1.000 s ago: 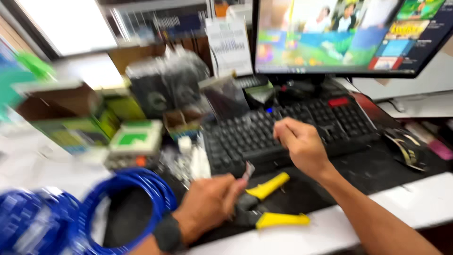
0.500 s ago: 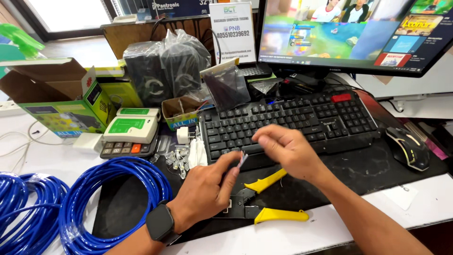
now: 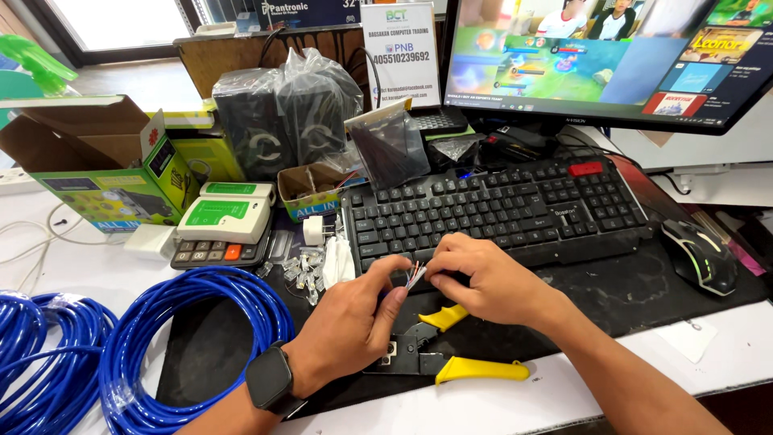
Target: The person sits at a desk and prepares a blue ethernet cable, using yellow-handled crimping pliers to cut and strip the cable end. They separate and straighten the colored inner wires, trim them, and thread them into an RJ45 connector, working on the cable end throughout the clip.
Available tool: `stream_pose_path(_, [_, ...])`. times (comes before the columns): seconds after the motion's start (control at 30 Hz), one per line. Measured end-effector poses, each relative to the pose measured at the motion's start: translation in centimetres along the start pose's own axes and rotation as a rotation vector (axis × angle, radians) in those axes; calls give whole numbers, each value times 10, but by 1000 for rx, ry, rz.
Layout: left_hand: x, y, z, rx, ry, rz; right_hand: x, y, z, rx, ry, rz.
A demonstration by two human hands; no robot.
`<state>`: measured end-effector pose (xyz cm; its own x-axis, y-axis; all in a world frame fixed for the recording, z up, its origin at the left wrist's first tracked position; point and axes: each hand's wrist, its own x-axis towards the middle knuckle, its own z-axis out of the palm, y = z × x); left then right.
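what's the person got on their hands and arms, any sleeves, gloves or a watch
Both hands are bare, with no gloves or rings visible. The left hand has a dark smartwatch with a square black face and a black strap on its wrist. The right hand has nothing on its wrist. Both forearms are bare, with no sleeves in view.

Bare black mat [image 3: 644,290] open to the right of the hands, keyboard [image 3: 499,209] blocking just behind, yellow-handled crimping tool [image 3: 451,358] lying beneath, clear plugs [image 3: 304,270] and blue cable coils [image 3: 185,338] crowding the left, mouse [image 3: 699,256] far right.
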<state>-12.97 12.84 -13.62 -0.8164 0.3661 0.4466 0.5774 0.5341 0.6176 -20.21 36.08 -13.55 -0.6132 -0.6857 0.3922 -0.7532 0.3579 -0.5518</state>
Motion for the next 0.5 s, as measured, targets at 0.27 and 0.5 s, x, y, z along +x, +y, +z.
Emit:
stream_pose_path(0.27, [-3,-5,2,-108,46,-54,1,1,5,-53,-71,14])
stream_pose_path(0.5, [-3,-2,2,-103,58,-71,1,1,13,-51,-147,60])
